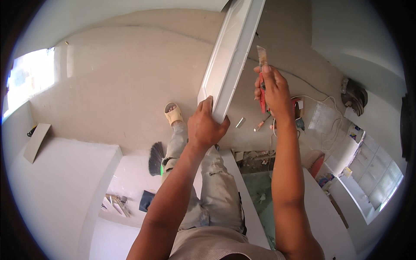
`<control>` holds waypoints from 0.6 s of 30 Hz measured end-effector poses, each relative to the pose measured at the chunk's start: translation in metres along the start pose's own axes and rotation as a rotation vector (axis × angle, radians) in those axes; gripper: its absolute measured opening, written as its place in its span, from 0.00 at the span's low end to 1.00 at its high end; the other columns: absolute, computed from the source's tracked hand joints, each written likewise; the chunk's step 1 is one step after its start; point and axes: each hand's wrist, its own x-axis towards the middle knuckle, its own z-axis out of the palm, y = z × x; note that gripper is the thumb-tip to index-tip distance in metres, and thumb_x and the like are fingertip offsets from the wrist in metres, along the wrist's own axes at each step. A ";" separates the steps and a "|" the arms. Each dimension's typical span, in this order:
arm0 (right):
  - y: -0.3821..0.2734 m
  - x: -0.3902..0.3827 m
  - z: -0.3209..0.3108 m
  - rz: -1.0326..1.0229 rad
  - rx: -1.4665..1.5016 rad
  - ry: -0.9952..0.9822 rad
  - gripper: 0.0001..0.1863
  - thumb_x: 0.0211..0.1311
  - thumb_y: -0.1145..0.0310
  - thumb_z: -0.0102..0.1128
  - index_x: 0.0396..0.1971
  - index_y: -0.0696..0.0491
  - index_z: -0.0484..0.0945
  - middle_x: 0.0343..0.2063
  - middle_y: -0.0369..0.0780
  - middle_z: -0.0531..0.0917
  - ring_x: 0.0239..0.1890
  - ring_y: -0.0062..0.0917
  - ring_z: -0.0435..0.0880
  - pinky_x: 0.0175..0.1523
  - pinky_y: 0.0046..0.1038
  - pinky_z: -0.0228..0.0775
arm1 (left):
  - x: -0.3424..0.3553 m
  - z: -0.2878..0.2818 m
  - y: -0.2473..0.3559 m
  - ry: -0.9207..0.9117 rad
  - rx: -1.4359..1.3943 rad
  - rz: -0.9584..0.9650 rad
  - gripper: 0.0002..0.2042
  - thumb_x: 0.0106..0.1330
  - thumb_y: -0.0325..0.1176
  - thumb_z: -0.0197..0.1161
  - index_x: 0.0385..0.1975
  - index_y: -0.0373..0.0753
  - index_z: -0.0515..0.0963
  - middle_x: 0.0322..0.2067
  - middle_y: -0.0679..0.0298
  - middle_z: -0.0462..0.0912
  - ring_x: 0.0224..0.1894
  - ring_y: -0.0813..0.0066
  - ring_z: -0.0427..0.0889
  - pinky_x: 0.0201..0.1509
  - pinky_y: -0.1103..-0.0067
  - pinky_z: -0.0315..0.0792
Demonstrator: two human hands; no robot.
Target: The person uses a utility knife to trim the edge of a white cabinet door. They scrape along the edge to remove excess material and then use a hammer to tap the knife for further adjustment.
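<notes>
My left hand (206, 125) is closed round the near end of a long white door panel (236, 60), thumb on one side and fingers on the other. The panel runs up past the top of the view, its narrow grey-white edge and a recessed face showing. Right of it, apart from the panel, my right hand (274, 89) is wrapped round a red-handled utility knife (262, 93). Its broad, stained blade points up and away from me, with my thumb along the handle. The fingers hide part of the handle.
A cable (331, 102) winds over the beige floor at right, among scattered tools. A dark broom head (156, 159) lies by my left leg. My sandalled foot (173, 113) stands left of the panel. Below, a greenish glass sheet (260, 195) and a white ledge (312, 208) lie near my legs.
</notes>
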 end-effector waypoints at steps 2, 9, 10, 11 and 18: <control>0.002 0.012 0.004 -0.001 -0.145 0.038 0.27 0.79 0.46 0.50 0.38 0.60 0.77 0.20 0.40 0.77 0.23 0.33 0.79 0.32 0.38 0.72 | 0.000 -0.001 0.002 -0.010 -0.016 -0.033 0.35 0.54 0.40 0.72 0.62 0.30 0.72 0.53 0.44 0.81 0.52 0.45 0.84 0.57 0.61 0.78; 0.007 0.031 0.019 -0.279 -0.613 0.221 0.27 0.78 0.47 0.50 0.29 0.58 0.77 0.23 0.52 0.82 0.25 0.52 0.81 0.33 0.47 0.73 | 0.002 0.003 -0.005 -0.002 -0.004 0.026 0.36 0.56 0.42 0.71 0.63 0.29 0.70 0.53 0.45 0.81 0.51 0.44 0.84 0.55 0.60 0.78; 0.005 0.031 0.018 -0.291 -0.663 0.229 0.28 0.78 0.46 0.50 0.29 0.57 0.77 0.23 0.52 0.83 0.27 0.54 0.82 0.34 0.48 0.73 | 0.003 0.004 -0.007 0.000 0.000 0.033 0.36 0.56 0.42 0.71 0.63 0.29 0.70 0.53 0.45 0.81 0.52 0.44 0.83 0.56 0.60 0.78; 0.004 0.031 0.019 -0.289 -0.695 0.239 0.28 0.78 0.46 0.49 0.29 0.57 0.77 0.23 0.52 0.83 0.28 0.54 0.83 0.34 0.49 0.74 | 0.004 0.004 -0.008 0.002 0.005 0.042 0.36 0.56 0.42 0.72 0.63 0.29 0.70 0.53 0.45 0.81 0.52 0.44 0.83 0.56 0.60 0.78; 0.007 0.032 0.019 -0.282 -0.763 0.262 0.29 0.77 0.44 0.49 0.29 0.56 0.77 0.23 0.52 0.84 0.30 0.55 0.85 0.35 0.51 0.75 | -0.028 0.010 -0.015 0.133 0.126 -0.009 0.33 0.56 0.41 0.74 0.59 0.29 0.72 0.54 0.45 0.81 0.55 0.46 0.82 0.59 0.61 0.76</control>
